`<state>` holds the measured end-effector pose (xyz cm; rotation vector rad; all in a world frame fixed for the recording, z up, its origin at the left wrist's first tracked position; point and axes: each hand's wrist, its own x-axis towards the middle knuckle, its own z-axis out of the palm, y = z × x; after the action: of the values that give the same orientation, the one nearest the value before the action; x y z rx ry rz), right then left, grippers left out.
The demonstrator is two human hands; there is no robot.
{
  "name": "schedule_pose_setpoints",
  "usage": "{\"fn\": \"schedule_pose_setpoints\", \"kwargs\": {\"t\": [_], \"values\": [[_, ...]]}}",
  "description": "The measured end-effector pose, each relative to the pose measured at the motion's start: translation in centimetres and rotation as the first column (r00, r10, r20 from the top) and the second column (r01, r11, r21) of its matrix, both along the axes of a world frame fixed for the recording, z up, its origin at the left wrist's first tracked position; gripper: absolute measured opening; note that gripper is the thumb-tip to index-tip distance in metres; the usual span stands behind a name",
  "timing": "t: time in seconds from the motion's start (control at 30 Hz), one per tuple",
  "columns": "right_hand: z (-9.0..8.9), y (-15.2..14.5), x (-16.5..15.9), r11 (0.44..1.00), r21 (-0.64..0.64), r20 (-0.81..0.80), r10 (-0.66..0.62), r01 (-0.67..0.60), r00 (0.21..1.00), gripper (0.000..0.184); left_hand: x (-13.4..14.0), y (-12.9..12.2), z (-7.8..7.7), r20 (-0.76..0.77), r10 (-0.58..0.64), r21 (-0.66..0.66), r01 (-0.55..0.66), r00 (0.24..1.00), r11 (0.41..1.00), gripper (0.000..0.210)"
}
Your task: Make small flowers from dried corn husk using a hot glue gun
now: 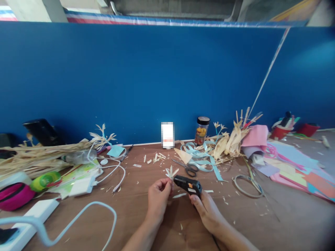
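Pinching a pale husk flower (171, 172) between thumb and fingertips of the left hand (160, 191), just left of the front end of a black glue gun (187, 184), too close to tell whether touching. Gripping the glue gun by its handle in the right hand (206, 209), pointed toward the flower. Working above a worktop (131, 198) littered with scraps (149, 161), with scissors (186, 167) just beyond the glue gun, blue ribbon (216, 171) farther back to its right, and a white power strip (34, 223) well to its left.
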<state>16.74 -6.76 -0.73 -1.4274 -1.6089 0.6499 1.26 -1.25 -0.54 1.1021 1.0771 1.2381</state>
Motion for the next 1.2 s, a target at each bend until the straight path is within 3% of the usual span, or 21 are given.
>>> {"fn": "schedule_pose_setpoints", "kwargs": {"t": [0.23, 0.5, 0.8, 1.2], "values": [[-0.55, 0.07, 0.09, 1.000, 0.012, -0.037, -0.026, 0.026, 0.999, 0.031, 0.09, -0.08, 0.06, 0.009, 0.010, -0.012, -0.010, 1.000, 1.000, 0.022], [0.33, -0.07, -0.05, 0.999, 0.017, -0.052, 0.036, -0.035, 0.998, 0.031, 0.01, -0.09, 0.15, 0.016, -0.009, -0.005, 0.009, 1.000, 1.000, 0.021], [-0.13, 0.08, 0.10, 0.995, 0.063, -0.047, 0.080, -0.077, 0.996, 0.034, -0.02, -0.04, -0.11, 0.006, -0.009, 0.022, 0.009, 1.000, 1.000, 0.024], [0.35, 0.07, -0.11, 0.997, 0.051, -0.070, 0.057, -0.053, 0.996, 0.033, 0.02, 0.04, -0.31, -0.012, 0.024, 0.021, -0.024, 1.000, 0.999, 0.026]]}}
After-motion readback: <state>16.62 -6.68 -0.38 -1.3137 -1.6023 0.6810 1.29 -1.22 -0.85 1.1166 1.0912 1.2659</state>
